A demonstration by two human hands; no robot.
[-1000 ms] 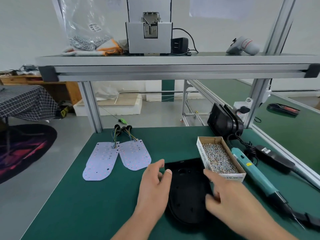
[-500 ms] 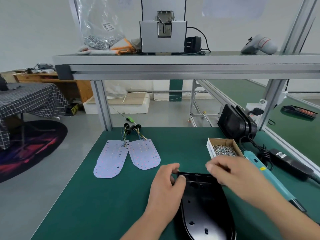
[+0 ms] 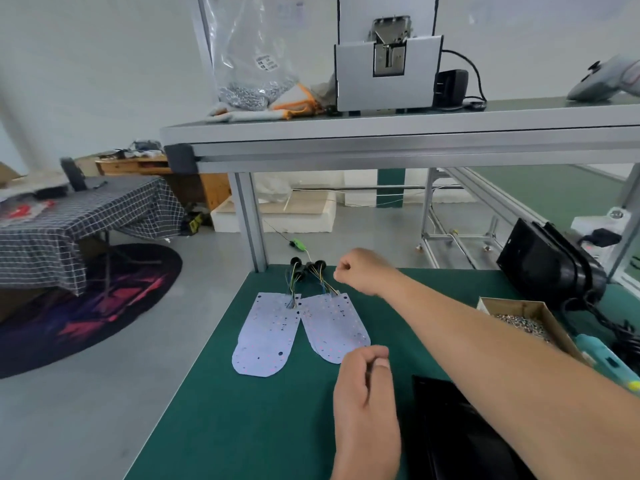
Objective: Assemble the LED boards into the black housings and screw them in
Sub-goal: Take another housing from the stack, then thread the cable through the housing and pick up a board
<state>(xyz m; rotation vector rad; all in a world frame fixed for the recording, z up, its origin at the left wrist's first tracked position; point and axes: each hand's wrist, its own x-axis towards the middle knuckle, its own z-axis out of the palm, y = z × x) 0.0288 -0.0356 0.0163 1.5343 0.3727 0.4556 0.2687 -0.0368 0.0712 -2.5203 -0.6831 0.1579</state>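
Clearly little is done: the pale lilac, round-ended left LED board (image 3: 266, 337) and right LED board (image 3: 332, 327) lie bare on the green mat. The black plastic housing (image 3: 446, 427), just right of the left hand (image 3: 367, 393), shows no board in it. Seating and screwing are all to come. The right hand (image 3: 363, 271) is curled beside the right LED board's coloured wire bundle (image 3: 323, 280); whether it pinches the wires I cannot tell. The left hand is curled, thumb on forefinger, nothing visible in it, at that board's near tip.
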